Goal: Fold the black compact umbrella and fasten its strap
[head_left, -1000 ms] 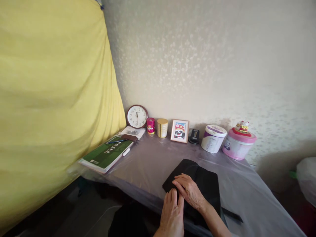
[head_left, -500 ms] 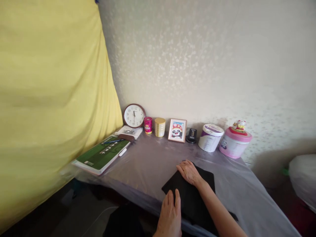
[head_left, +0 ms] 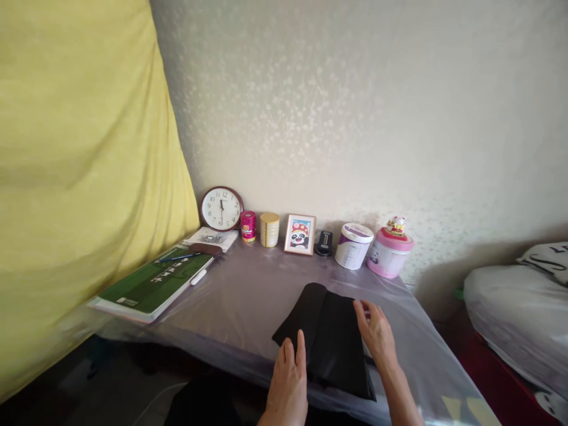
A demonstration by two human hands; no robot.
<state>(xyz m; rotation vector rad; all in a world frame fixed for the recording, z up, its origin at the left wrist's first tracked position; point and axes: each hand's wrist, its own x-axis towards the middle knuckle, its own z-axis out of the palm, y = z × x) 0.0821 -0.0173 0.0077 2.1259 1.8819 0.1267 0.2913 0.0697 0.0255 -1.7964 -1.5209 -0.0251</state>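
A black folded piece of fabric point(head_left: 335, 340), perhaps a flat bag, lies on the table near its front edge. A crease runs along its length, and its far left corner bulges up a little. My left hand point(head_left: 287, 376) is beside its near left edge with fingers stretched out and nothing in them. At the fabric's right edge is my right hand point(head_left: 378, 332), fingers loosely bent and apart. Its fingertips touch or nearly touch the far right corner; no grip shows. A thin dark strip sticks out from under the fabric near the right wrist.
Along the wall stand a clock point(head_left: 222, 208), pink tin point(head_left: 248, 226), yellow tin point(head_left: 269, 231), panda picture frame point(head_left: 300, 235), black object point(head_left: 324, 243), white tub point(head_left: 354, 246) and pink tub point(head_left: 389, 254) topped by a cat figurine. A green book point(head_left: 155, 281) lies left, beside a yellow curtain point(head_left: 89, 148).
My right hand has lifted off the fabric's middle and moved to its right edge. The fabric now shows a crease and a raised far corner. The view has turned slightly right.
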